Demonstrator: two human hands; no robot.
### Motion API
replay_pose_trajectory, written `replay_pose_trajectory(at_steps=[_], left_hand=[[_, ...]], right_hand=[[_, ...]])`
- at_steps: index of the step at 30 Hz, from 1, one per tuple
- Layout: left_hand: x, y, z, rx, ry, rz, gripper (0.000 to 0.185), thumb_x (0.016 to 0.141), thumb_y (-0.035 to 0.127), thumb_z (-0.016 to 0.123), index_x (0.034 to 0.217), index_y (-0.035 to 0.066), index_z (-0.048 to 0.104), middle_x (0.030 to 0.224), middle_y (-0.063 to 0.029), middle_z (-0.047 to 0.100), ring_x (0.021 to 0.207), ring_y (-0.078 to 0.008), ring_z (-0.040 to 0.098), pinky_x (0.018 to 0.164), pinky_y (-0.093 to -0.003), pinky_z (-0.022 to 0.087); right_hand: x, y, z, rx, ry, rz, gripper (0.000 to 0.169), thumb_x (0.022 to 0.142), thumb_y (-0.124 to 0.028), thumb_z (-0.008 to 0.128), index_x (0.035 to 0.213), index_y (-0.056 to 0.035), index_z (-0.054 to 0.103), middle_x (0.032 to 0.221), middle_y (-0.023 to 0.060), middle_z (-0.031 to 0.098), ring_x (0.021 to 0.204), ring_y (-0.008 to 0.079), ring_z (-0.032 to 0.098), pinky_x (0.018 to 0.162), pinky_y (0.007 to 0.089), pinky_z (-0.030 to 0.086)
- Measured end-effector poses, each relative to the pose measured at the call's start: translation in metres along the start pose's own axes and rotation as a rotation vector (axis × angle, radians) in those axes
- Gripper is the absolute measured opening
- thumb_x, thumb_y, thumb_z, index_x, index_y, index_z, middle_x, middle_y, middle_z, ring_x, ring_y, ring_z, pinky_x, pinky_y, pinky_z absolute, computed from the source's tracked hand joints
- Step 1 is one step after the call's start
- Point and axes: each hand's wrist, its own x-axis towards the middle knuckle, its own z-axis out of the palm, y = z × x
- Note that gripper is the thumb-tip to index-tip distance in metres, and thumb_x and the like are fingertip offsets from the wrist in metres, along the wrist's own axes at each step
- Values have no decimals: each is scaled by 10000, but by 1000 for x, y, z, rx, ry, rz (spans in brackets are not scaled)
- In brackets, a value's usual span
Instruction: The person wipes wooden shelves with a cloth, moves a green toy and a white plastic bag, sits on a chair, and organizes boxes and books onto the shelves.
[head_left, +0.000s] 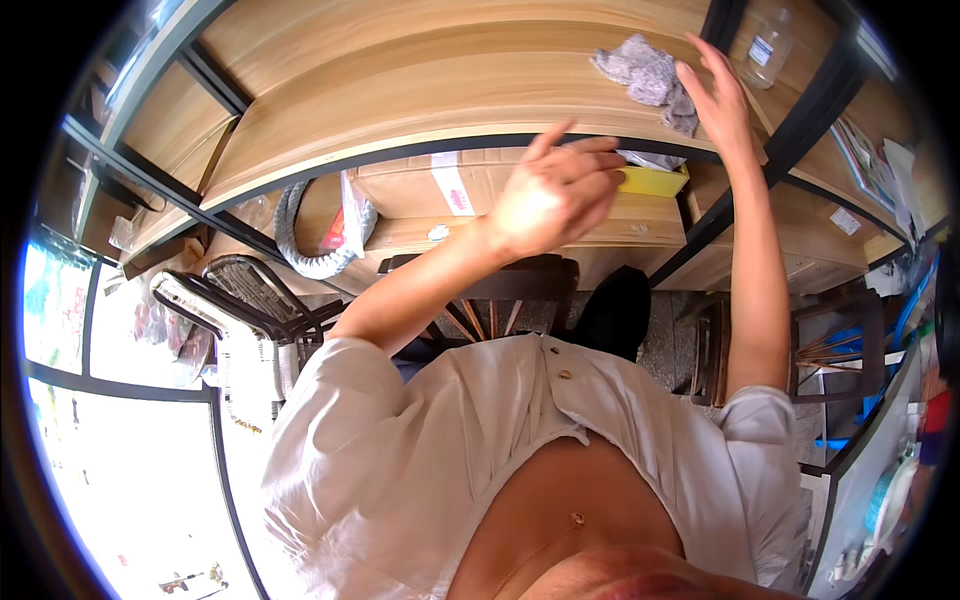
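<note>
A crumpled grey cloth (646, 73) lies on the wooden shelf board (420, 97), towards its right end. Just right of it is my right hand (721, 105), fingers apart and holding nothing. Its thumb is at the cloth's edge; whether they touch I cannot tell. My left hand (562, 191) hovers in front of the shelf's black metal front edge (450, 142), its fingers loosely spread with nothing visible in them. From this angle it covers part of a cardboard box (405, 184) on the lower shelf.
A clear plastic bottle (766, 52) stands beyond the black upright (810, 105). Below are a yellow box (651, 181) and a braided grey loop (289, 232). A dark wooden chair (517, 279) stands close before me; a woven chair (247, 300) is at left. Papers (870, 165) lie at right.
</note>
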Motion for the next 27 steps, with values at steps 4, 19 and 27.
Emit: replay_pose_trajectory(at_steps=[4, 19, 27], left_hand=[[-81, -31, -91, 126, 136, -372, 168, 766, 12, 650, 916, 83, 669, 1010, -53, 671, 1060, -229, 611, 1027, -452, 359], [-147, -160, -170, 420, 428, -645, 192, 861, 60, 608, 1048, 43, 648, 1082, -112, 648, 995, -266, 628, 838, -338, 485], [-156, -197, -143, 884, 310, -522, 381, 962, 250, 336, 1017, 207, 711, 1175, 67, 623, 1238, -218, 456, 1001, -359, 257]], right_hand=[[38, -6, 96, -358, -529, 262, 476, 786, -527, 645, 1101, -171, 666, 992, 103, 662, 842, 224, 644, 755, 313, 501], [41, 14, 149, -254, -394, 11, 389, 741, -325, 706, 1094, -170, 656, 1109, 106, 585, 935, 266, 610, 846, 401, 492], [70, 59, 134, -630, -594, 435, 424, 788, -513, 610, 1006, -158, 685, 868, 121, 673, 860, 271, 649, 749, 417, 512]])
